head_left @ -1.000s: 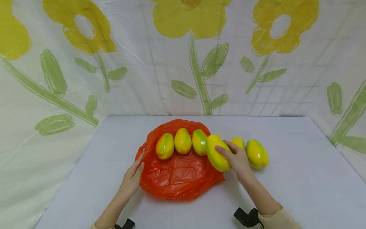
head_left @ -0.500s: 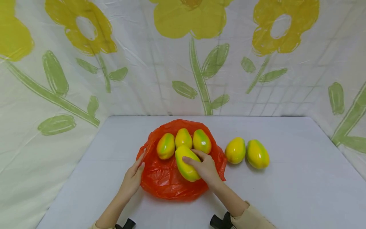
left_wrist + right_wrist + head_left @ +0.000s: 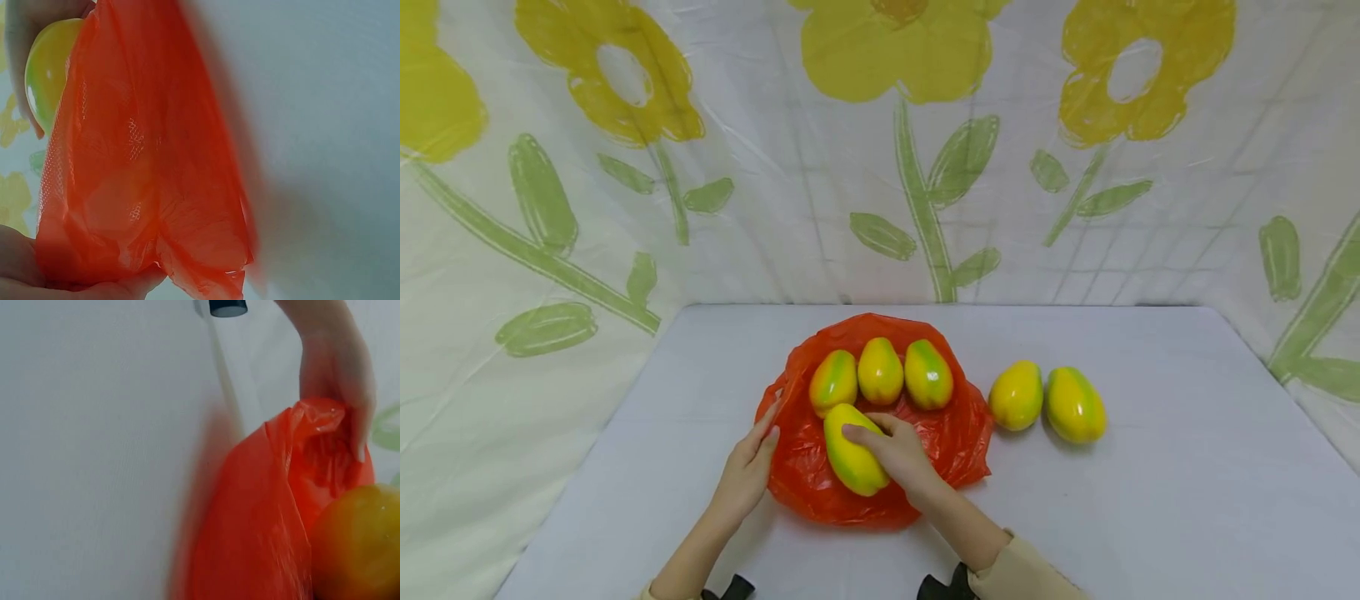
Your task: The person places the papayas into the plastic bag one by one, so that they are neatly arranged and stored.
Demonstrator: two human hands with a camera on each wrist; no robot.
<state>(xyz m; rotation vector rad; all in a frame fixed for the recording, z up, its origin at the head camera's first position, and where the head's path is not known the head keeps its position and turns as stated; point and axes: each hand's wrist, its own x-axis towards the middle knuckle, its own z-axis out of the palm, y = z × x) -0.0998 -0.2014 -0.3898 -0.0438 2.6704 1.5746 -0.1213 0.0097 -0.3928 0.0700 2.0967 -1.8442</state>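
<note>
**Fruit on crinkled orange bag**

Right hand [image 3: 901, 454] grips a smooth, oval yellow-green papaya [image 3: 852, 439] at the near part of the thin, crinkly orange plastic bag [image 3: 951, 437]. Left hand [image 3: 747, 468] pinches the bag's left edge. Three like fruits [image 3: 880, 372] line its far side; two more [image 3: 1047, 402] rest on the matte white table [image 3: 1187, 467], toward the right edge.

**What the views hide or cut off**

In the left wrist view, the left hand [image 3: 75, 289] is cropped by the bottom edge, so only a strip of it shows under the orange plastic bag [image 3: 144, 169]. That bag covers most of the held papaya [image 3: 47, 69] (a rounded yellow-green edge is all that shows). In the right wrist view the same papaya [image 3: 359, 547] runs off the right and bottom edges and is blurred, as is the bag's near edge [image 3: 206, 506]. In the head view the right hand [image 3: 898, 454] hides the papaya's right side, and both forearms leave the frame at the bottom.
</note>
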